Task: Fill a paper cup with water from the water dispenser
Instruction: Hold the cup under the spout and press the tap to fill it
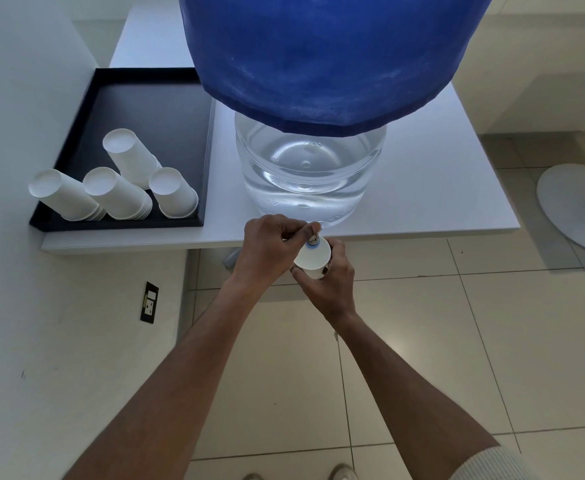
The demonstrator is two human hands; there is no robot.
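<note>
Item: water dispenser (pixel 310 174). Clear bottle under a blue cover, standing on the white table (pixel 422 188) at its near edge, so that the tap (pixel 313 235) overhangs the floor and a cup can go beneath it.

Item: paper cup (pixel 313 258). White, held just under the tap, off the near edge of the table, mouth up and tipped slightly toward the camera. The spout shows inside the rim. Water level inside cannot be told; filling is judged to be at its start or under way.

Item: right hand (pixel 329 285). Closed round the lower wall of the paper cup, fingers wrapped from the near and right sides, thumb at the left. Forearm reaches up from the lower right, wrist bent to keep the cup under the spout.

Item: left hand (pixel 270 247). Fingertips pinched on the tap top, thumb and forefinger closed on it, apparently to work the valve. Forearm comes in from the lower left, crossing close beside the right wrist.

Item: black tray (pixel 118 223). On the table, left of the dispenser.

Item: spare cup stacks (pixel 121 192). Four, upside down, leaning, near end of tray, within reach of the tap.
</note>
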